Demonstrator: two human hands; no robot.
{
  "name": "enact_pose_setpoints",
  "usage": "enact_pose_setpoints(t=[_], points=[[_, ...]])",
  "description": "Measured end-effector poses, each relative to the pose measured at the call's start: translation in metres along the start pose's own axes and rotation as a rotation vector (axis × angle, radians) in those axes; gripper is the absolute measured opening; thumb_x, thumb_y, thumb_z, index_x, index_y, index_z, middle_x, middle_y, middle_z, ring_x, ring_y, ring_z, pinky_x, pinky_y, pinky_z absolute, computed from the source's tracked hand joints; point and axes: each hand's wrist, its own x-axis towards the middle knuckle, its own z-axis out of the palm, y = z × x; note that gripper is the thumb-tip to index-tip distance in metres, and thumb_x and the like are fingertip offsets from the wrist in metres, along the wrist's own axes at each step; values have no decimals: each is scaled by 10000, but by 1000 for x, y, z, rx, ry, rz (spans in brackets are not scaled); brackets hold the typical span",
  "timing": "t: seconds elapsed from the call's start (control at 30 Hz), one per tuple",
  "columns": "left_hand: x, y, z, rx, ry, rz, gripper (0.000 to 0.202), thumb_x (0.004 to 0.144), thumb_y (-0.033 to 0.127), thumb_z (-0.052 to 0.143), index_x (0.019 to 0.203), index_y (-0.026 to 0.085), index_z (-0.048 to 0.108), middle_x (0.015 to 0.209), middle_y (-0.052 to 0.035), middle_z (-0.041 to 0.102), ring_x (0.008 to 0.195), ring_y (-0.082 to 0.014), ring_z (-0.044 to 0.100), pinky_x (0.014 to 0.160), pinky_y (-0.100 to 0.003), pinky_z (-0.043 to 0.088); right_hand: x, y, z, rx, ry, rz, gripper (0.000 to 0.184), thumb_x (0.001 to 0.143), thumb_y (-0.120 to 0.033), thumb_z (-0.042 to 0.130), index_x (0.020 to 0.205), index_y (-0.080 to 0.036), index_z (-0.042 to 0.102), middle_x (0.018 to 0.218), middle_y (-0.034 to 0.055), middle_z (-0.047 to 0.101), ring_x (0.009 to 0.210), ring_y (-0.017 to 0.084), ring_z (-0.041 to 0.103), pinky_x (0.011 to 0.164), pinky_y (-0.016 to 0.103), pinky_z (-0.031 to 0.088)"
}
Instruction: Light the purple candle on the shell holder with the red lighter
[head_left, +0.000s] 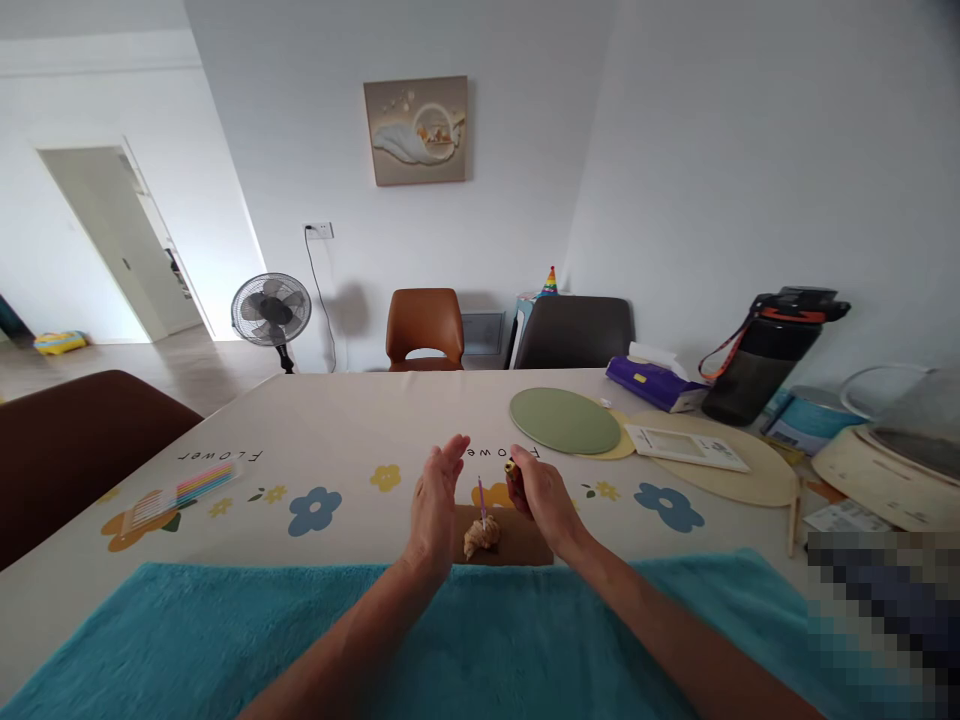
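We see one blue towel [480,640] over near edge of table [315,415]. Two hands, apart: left hand [435,508] open, fingers straight; right hand [546,495] clamped on one lighter [511,477]. Between: one candle [481,495] in one pastry [481,539]. Far side: two chairs [426,322].

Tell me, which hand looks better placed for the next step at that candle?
Probably the right hand: it grips what looks like a lighter, near the candle. The left hand is open, seemingly holding nothing, on the candle's other side.
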Motion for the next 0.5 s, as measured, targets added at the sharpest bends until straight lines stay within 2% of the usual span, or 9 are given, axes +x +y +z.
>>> enact_pose_setpoints(t=[0.23, 0.33, 0.5], points=[[-5, 3, 7, -50, 1, -35, 421, 930, 393, 331, 1078, 165, 652, 1240, -94, 615, 1238, -205, 485, 1092, -355, 287, -2, 6, 0, -144, -36, -97, 477, 863, -496, 304, 480, -214, 322, 443, -7, 384, 429, 112, 361, 419, 237, 286], [-6, 3, 6, -59, -15, -53, 419, 930, 401, 337, 1097, 173, 646, 1257, -89, 604, 1253, -205, 468, 1102, -356, 271, -1, 10, -1, -203, -50, -153, 470, 883, -476, 293, 493, -214, 308, 452, -8, 386, 449, 115, 365, 439, 238, 298], [-1, -3, 1, -61, -24, -67, 417, 916, 429, 367, 1099, 181, 648, 1266, -88, 597, 1251, -224, 471, 1101, -371, 274, 1, 12, -1, -265, -54, -169, 494, 901, -465, 254, 481, -212, 322, 432, -9, 385, 442, 118, 365, 452, 244, 293]])
